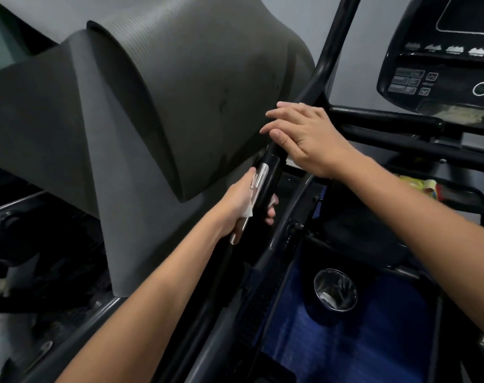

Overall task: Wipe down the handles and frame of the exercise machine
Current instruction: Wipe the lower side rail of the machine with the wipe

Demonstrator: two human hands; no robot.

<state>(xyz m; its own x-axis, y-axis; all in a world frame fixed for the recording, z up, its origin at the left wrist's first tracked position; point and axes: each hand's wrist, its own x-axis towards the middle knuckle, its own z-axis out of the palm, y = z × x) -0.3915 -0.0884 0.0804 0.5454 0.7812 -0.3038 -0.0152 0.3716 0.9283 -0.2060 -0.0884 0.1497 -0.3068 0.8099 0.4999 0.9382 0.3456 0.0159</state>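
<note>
Far left, at about nine to eleven o'clock, grey foam mats (141,111) hang draped in heavy folds, their lower edges dropping toward the floor beside a dark machine rail (77,324) that runs up from seven o'clock.

Just right of the mats, near the middle of the view, the black handle (268,172) of the exercise machine slants from six o'clock up toward one o'clock, with a silver metal strip along its left side. The left hand (242,200) wraps this handle from the left, fingers curled round behind it so the tips show on the right side, and a white cloth (247,211) is pressed between palm and bar. The handle continues upward as a curved black frame tube (322,64).

Above, at about twelve o'clock from the left hand, the right hand (307,134) lies over the same bar, fingers straight and relaxed, pointing toward nine o'clock, touching the mat's edge and gripping nothing.

Further right, at five o'clock, a round chrome-rimmed cup holder (335,290) sits above blue flooring. At one to two o'clock stands the black console (440,76) with its buttons and a round dial, a crossbar (384,120) beneath it.
</note>
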